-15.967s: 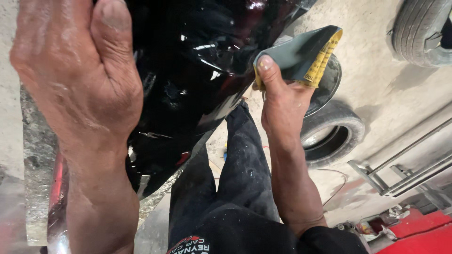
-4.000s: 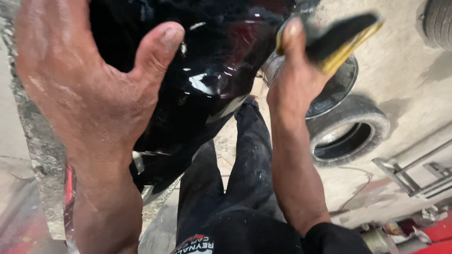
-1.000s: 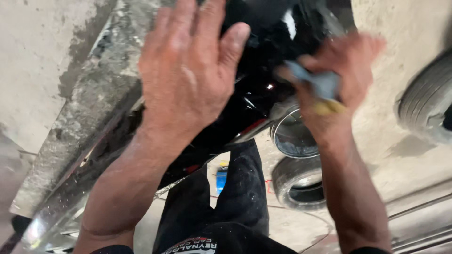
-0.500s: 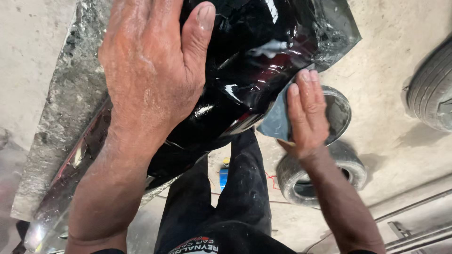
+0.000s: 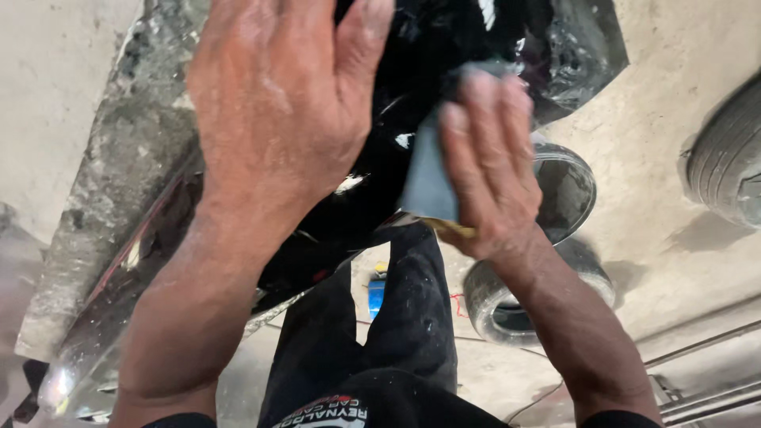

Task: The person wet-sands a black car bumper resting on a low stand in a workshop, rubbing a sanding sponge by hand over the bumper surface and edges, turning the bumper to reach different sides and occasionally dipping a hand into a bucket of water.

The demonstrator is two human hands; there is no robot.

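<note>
Glossy black panel (image 5: 444, 47): left hand (image 5: 277, 119) flat, open; right hand (image 5: 491, 166) seemingly presses grey pad (image 5: 428, 174).

hands: 2 (image 5: 277, 119) (image 5: 487, 162) | sanding pad: 1 (image 5: 428, 174) | glossy black body panel: 1 (image 5: 444, 40) | tyres: 3 (image 5: 507, 301) (image 5: 567, 186) (image 5: 725, 158)

A pale concrete floor (image 5: 674, 261) carries everything. Two stacked dark tyres (image 5: 507, 305) lie on it, another tyre (image 5: 725, 170) lies further off, and metal rails (image 5: 697, 372) run nearby.
</note>
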